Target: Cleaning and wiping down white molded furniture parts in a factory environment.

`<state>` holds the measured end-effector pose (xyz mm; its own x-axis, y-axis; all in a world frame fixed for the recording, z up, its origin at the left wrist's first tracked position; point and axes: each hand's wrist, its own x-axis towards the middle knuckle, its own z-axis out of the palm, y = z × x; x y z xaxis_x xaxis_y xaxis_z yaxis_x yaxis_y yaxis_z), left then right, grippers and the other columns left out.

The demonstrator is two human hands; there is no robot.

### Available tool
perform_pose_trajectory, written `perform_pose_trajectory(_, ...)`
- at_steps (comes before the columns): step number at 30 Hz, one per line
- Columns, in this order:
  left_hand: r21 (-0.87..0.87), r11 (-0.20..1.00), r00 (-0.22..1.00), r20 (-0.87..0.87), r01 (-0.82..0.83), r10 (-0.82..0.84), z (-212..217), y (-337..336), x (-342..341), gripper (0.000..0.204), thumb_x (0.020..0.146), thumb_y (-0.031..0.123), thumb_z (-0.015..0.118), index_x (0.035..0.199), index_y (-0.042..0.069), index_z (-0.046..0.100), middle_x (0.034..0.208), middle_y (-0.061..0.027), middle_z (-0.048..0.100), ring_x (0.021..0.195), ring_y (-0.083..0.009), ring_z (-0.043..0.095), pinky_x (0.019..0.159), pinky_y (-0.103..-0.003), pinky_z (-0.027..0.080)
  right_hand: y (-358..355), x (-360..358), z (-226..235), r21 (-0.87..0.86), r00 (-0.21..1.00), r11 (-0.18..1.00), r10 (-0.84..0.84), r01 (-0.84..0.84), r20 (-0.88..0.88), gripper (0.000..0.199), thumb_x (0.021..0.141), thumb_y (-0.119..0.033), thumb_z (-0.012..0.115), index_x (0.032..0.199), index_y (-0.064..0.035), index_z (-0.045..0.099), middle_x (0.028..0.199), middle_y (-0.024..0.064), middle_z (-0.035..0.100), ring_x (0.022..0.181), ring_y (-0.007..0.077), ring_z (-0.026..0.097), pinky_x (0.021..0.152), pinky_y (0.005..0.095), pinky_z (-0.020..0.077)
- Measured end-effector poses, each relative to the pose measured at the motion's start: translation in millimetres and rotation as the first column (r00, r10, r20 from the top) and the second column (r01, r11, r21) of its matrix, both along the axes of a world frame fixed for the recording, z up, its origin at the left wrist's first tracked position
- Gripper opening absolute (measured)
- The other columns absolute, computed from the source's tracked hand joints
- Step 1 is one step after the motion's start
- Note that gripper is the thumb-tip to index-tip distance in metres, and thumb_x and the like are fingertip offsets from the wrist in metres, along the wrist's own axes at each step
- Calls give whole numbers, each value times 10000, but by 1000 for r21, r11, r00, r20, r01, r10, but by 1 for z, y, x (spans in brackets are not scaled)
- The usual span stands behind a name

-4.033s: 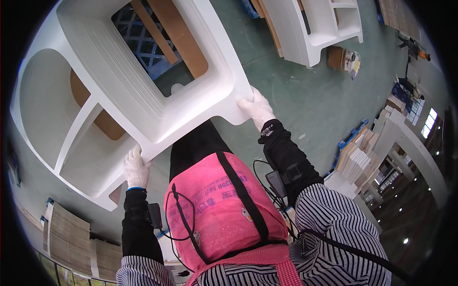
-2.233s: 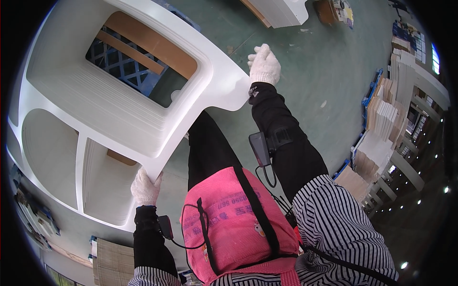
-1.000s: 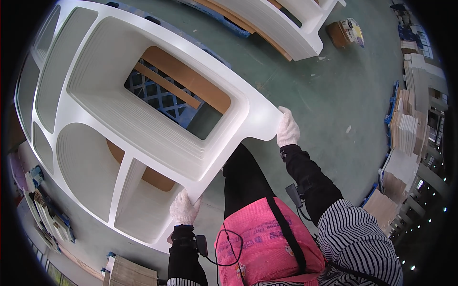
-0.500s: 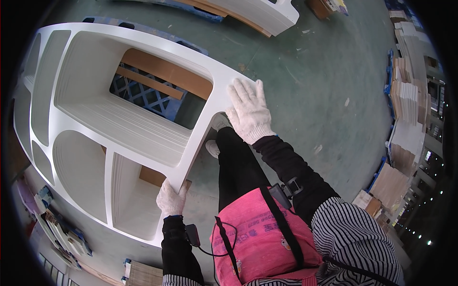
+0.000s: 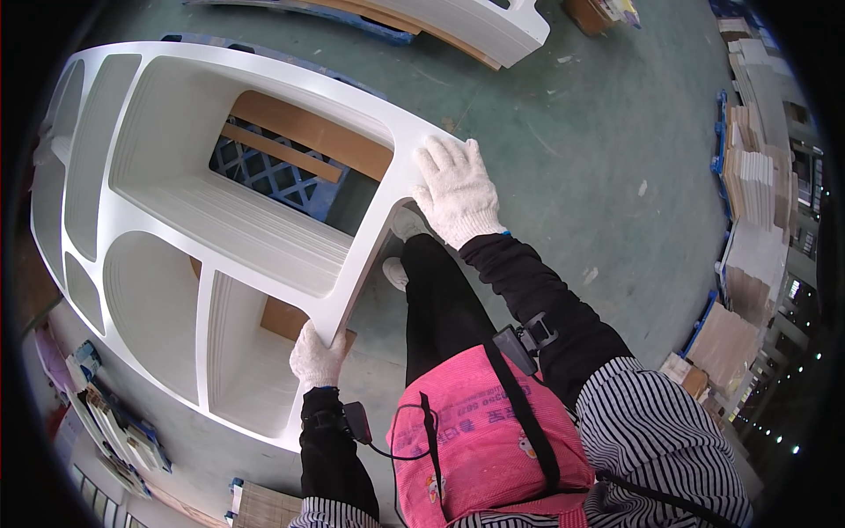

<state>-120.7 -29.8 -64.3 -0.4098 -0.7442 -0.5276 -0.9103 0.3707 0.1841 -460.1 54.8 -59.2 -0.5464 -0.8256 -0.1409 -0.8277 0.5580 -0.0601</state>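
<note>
A stack of large white panels (image 5: 405, 145) with rounded cut-out openings lies in front of me, reaching to the far left. Its layered edges show inside the openings. My left hand (image 5: 318, 356), in a white knit glove, is closed around the near right bar of the top panel, its fingertips partly hidden. On the stack's right end rests my right hand (image 5: 458, 189), gloved too, flat with the fingers stretched out. Through the largest opening I see brown boards (image 5: 299, 128) and a blue pallet (image 5: 255, 172) underneath.
Another white stack (image 5: 502, 35) on brown board stands beyond, beside a brown box (image 5: 598, 13). Stacked boards (image 5: 753, 194) line the right side. More board stacks (image 5: 123, 431) stand at lower left. A whitish shape (image 5: 60, 150), unclear, touches the panels' far left end.
The top panel appears shifted slightly right in view. My right hand sits a little farther left and nearer the corner; my left hand keeps its hold. The whitish shape at far left shows more.
</note>
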Motion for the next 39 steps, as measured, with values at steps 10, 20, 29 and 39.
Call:
perform_pose_trajectory(10,23,1000,996,-88,10,-7,3,-4,3,483,762,423,811,1073,90,648,978,-142,711,926,-351,693,798,-463,543,1,-7,9,58,998,996,67,-67,-2,557,927,-330,620,1417,-105,481,1456,107,444,1403,275,373,1198,523,241)
perform_pose_trajectory(20,-1,999,995,-89,34,-34,-4,-5,9,451,775,423,796,1057,102,653,965,-122,712,906,-340,696,769,-465,547,1,-12,10,88,985,984,160,-155,-60,526,938,-344,602,1400,-119,484,1425,93,454,1387,259,383,1182,529,253)
perform_pose_trajectory(29,18,1000,997,-69,25,-24,-4,-6,8,425,794,418,776,1065,114,657,974,-121,713,913,-343,693,782,-467,546,2,-15,12,66,978,979,195,-191,-71,496,933,-324,610,1365,-102,513,1411,95,459,1362,269,402,1178,530,262)
perform_pose_trajectory(39,14,999,997,-62,42,-41,-4,-6,9,443,795,421,778,1083,107,657,992,-118,713,917,-339,692,785,-462,548,-3,-14,22,93,985,981,172,-172,9,550,905,-279,631,1397,-66,511,1453,117,459,1377,282,402,1188,514,261)
